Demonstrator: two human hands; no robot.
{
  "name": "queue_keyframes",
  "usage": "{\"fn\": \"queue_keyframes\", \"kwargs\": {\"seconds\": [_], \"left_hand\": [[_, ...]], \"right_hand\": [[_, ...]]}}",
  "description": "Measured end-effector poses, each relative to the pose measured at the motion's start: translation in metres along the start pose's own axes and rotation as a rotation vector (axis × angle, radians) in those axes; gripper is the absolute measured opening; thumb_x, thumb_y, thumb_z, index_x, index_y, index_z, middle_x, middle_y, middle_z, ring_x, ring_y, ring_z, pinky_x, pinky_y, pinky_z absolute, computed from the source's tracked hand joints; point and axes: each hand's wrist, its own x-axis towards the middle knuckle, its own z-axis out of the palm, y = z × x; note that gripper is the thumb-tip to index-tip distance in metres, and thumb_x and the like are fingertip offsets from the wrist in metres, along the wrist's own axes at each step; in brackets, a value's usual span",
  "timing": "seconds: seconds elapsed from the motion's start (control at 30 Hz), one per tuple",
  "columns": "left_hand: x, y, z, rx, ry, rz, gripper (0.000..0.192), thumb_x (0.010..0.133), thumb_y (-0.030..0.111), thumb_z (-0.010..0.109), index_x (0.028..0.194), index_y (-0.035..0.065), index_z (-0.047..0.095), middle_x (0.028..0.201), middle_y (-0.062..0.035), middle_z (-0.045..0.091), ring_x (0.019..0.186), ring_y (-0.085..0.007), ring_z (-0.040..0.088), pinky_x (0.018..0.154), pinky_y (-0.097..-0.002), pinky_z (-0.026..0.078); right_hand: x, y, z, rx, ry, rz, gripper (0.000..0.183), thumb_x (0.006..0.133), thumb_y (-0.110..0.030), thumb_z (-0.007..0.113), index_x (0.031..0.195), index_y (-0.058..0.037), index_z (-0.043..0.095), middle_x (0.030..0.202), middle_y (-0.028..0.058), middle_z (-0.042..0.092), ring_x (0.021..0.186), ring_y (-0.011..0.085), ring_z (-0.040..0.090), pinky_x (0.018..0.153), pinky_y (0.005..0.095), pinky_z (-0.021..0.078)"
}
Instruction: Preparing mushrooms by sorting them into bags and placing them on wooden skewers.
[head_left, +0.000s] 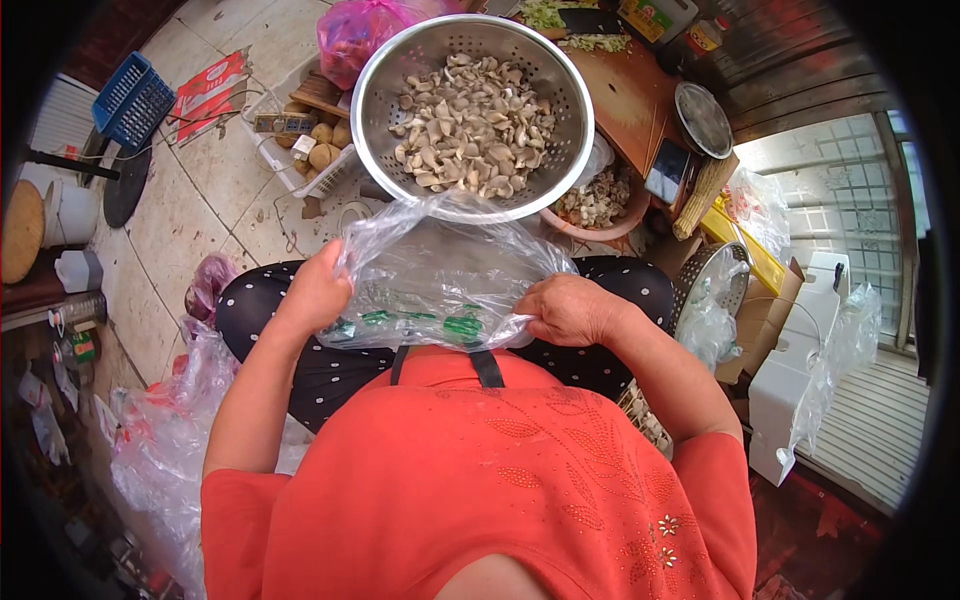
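Note:
Between my two hands a clear plastic bag (442, 277) with green print is stretched over my lap. My left hand (315, 289) grips its left edge, and my right hand (566, 309) pinches its right edge. The bag's upper edge overlaps the near rim of a large stainless steel colander (360, 112). Inside that colander lies a heap of torn grey oyster mushrooms (476, 127). I cannot tell whether anything is inside the bag.
Left of the colander stands a white plastic basket (330, 169) of potatoes (322, 156). A pink basin (592, 229) with mushroom trimmings is at the right, beside a wooden board (619, 97) bearing a cleaver (592, 21) and a phone (666, 171). Plastic bags (172, 427) pile up at my left.

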Motion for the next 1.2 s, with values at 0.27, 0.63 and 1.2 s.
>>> {"fn": "queue_keyframes", "kwargs": {"seconds": [0.27, 0.63, 1.2], "left_hand": [[-0.006, 0.053, -0.046, -0.938, -0.234, -0.200, 0.012, 0.085, 0.012, 0.055, 0.094, 0.0055, 0.057, 0.057, 0.0057, 0.040, 0.038, -0.0029, 0.030, 0.033, -0.0204, 0.023], [0.037, 0.043, -0.139, -1.728, 0.028, 0.499, 0.026, 0.099, 0.025, 0.042, 0.088, 0.0084, 0.059, 0.051, 0.0079, 0.028, 0.037, -0.0054, 0.024, 0.035, -0.0225, 0.022], [0.146, -0.061, -0.148, -1.216, 1.138, 0.000, 0.026, 0.090, 0.027, 0.060, 0.106, 0.0075, 0.058, 0.067, -0.0002, 0.049, 0.053, -0.0091, 0.045, 0.045, -0.0255, 0.037]], "right_hand": [[-0.024, -0.007, -0.011, -0.325, 0.007, 0.085, 0.015, 0.082, -0.021, 0.055, 0.088, -0.0096, 0.062, 0.080, 0.0101, 0.063, 0.085, 0.0292, 0.061, 0.086, 0.0410, 0.0426], [0.052, -0.010, -0.122, -0.699, 0.552, -0.077, 0.013, 0.083, -0.016, 0.054, 0.090, -0.0136, 0.065, 0.083, 0.0063, 0.062, 0.091, 0.0228, 0.060, 0.098, 0.0406, 0.0351], [0.281, 0.003, -0.233, -0.438, 0.615, -0.424, 0.050, 0.068, -0.003, 0.067, 0.118, -0.0105, 0.061, 0.111, 0.0144, 0.062, 0.107, 0.0300, 0.058, 0.093, 0.0387, 0.0472]]}}
